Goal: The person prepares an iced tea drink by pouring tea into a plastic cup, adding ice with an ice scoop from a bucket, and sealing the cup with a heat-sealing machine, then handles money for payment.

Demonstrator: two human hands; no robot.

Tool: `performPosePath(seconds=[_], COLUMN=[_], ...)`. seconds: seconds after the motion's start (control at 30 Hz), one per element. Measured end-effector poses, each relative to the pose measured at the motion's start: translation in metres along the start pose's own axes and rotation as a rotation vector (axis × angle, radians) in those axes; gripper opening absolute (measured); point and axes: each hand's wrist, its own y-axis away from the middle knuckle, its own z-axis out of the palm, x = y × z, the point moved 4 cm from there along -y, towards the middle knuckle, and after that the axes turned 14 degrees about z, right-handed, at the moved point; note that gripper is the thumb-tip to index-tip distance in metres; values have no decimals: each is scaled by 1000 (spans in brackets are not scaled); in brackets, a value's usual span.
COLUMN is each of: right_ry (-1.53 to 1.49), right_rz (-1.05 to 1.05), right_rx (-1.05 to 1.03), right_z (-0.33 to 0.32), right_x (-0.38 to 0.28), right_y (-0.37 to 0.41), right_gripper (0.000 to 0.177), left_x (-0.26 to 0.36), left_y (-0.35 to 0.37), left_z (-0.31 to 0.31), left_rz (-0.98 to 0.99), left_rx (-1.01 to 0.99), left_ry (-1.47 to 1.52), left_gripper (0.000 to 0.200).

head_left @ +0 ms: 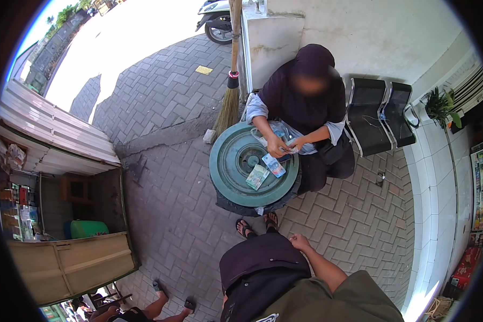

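Observation:
My right hand (pixel 300 242) rests beside the dark cloth (pixel 268 258) over my lap, its fingers curled in; nothing shows in them. My left hand is out of sight. Ahead of me stands a round green table-like top (pixel 225 174). On it lie a greenish banknote (pixel 257 177) and a blue banknote (pixel 274 166), side by side. Across from me sits a person in a dark headscarf (pixel 314 59). Both of that person's hands (pixel 276 146) are together over the top's far right edge, by a clear plastic bag (pixel 292 134). What their fingers hold is too small to tell.
A straw broom (pixel 228 110) leans by the wall's end. Black metal seats (pixel 367 115) line the wall at right. A wood-panelled stall (pixel 72 262) stands at left. Another person's legs (pixel 156 306) reach in at bottom left. A parked motorbike (pixel 218 27) is behind.

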Motion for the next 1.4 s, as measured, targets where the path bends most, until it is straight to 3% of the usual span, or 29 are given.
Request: performPosePath(seconds=[0.73, 0.87, 0.9, 0.93, 1.0, 1.07, 1.1, 1.13, 1.2, 1.27, 1.3, 1.33, 1.37, 1.4], right_ry=[26, 3, -48, -72, -118, -155, -171, -119, -88, -183, -234, -226, -223, -212], right_rz=[-14, -24, -57, -124, -251, -313, -309, -329, -366, -143, -77, -80, -121, -162], right_rx=[-18, 90, 137, 209, 300, 291, 262, 292, 338, 396, 389, 393, 514, 633], right_z=[4, -1, -4, -9, -10, -6, -3, 7, 13, 9, -1, -3, -10, -16], right_x=[-16, -40, -55, -77, -120, -160, -180, -198, -228, -236, -242, -245, -246, -245], right_y=[-6, 2, 5, 10, 8, -13, -28, -48, -67, -84, -89, -101, -110, -117], right_gripper=[31, 27, 25, 23, 21, 22, 24, 28, 33, 45, 53, 53, 56, 60], left_x=[-15, -14, 57, 126, 125, 87, 89, 94, 92, 93, 92, 93, 88, 81], left_y=[12, 22, -14, -59, -108, -155, -181, -225, -261, -286, -301, -308, -314, -318], left_z=[12, 19, 23, 23, 48, 95, 123, 175, 229, 271, 287, 303, 319, 328], left_rz=[51, 31, 15, -173, -148, -155, -125, 275, 325, 398, 399, 542, 688, 680], left_rx=[28, 37, 42, 233, 159, 57, 43, -96, -208, -372, -362, -437, -512, -510], left_ry=[-83, -100, -102, 162, 162, -20, -28, -161, -238, -452, -441, -562, -683, -672], left_gripper=[45, 46, 46, 52, 43, 42, 40, 43, 47, 54, 54, 57, 59, 59])
